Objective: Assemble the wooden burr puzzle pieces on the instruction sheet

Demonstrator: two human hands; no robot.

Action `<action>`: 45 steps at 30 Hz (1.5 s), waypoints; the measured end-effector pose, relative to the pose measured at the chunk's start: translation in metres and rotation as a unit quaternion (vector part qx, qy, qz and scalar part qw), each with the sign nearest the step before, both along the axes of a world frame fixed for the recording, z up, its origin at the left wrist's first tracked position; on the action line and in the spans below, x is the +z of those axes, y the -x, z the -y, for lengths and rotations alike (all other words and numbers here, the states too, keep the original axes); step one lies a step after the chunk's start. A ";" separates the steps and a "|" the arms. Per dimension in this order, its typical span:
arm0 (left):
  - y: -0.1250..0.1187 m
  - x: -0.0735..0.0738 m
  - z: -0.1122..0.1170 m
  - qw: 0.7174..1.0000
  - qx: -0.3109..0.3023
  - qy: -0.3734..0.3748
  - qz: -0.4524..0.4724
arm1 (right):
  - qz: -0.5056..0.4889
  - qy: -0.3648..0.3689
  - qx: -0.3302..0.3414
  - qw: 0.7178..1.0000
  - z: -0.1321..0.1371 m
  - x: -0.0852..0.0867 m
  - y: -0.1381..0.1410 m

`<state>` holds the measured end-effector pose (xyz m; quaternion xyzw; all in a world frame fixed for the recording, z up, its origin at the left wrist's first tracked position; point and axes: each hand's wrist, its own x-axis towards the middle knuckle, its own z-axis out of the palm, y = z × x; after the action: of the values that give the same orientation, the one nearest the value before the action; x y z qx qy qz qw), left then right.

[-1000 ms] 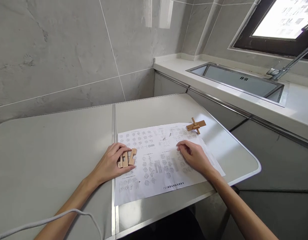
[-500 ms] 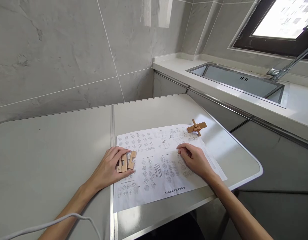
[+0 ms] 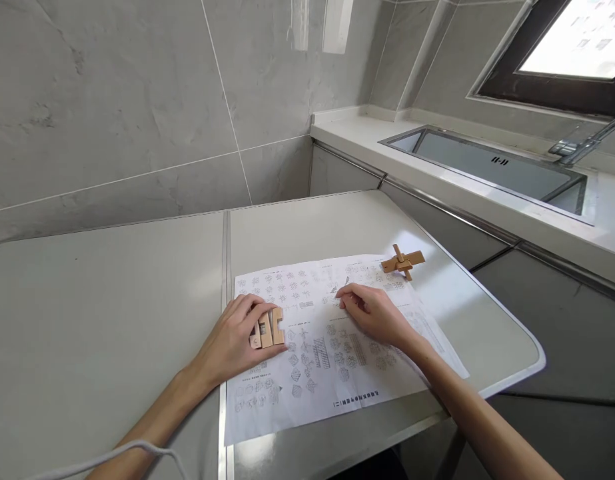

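Note:
My left hand [image 3: 237, 340] is closed round several notched wooden puzzle pieces [image 3: 277, 327], which lie side by side on a printed sheet [image 3: 307, 420]. Its thumb runs along their near edge and its fingers curve over the far edge; part of the pieces is hidden under the palm. My right hand [image 3: 374, 313] rests over the middle of the sheet, loosely curled, with nothing visible in it. Small line drawings of assembled puzzles cover the paper. At the sheet's far right corner stands a partly joined wooden puzzle [image 3: 403, 262] of crossed pieces.
The sheet lies on a pale table [image 3: 297, 230] with a seam [image 3: 226, 247] running across it. Behind and to the right is a counter with a sink [image 3: 487, 167] and a tap [image 3: 577, 150]. A white cable [image 3: 132, 445] crosses my left forearm.
My right hand has moved left across the sheet. The rightmost piece in my left hand has straightened beside the others. The view has shifted slightly.

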<state>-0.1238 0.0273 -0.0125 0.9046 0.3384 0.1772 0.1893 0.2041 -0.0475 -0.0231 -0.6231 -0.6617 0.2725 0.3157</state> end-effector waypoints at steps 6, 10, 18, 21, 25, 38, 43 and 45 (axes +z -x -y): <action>-0.016 -0.002 0.009 1.000 -0.001 0.003 0.006 | 0.005 -0.001 0.002 1.000 -0.004 -0.005 0.010; -0.017 -0.004 0.012 1.000 -0.001 0.001 0.015 | 0.010 -0.006 -0.001 1.000 -0.003 -0.008 0.010; -0.014 -0.004 0.011 0.999 -0.023 0.018 0.017 | 0.008 -0.007 0.058 0.998 -0.015 -0.002 0.031; -0.008 -0.003 0.009 0.999 -0.041 0.024 0.018 | 0.007 -0.011 0.081 0.997 -0.024 -0.002 0.039; 0.002 0.000 0.005 0.998 -0.051 0.032 0.016 | 0.006 -0.018 0.118 0.993 -0.035 0.000 0.047; 0.020 0.000 -0.005 0.997 -0.041 0.064 0.020 | 0.039 -0.122 0.267 0.955 -0.030 -0.011 0.057; 0.021 0.001 -0.003 0.979 -0.010 0.169 0.111 | -0.042 -0.108 0.265 0.957 -0.030 -0.010 0.059; 0.022 0.000 -0.004 0.977 0.015 0.179 0.119 | -0.097 -0.075 0.246 0.962 -0.031 -0.008 0.058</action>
<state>-0.1457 0.0315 -0.0122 0.8234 0.3533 0.2230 0.3839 0.1464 -0.0167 -0.0306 -0.3862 -0.7793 0.3504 0.3474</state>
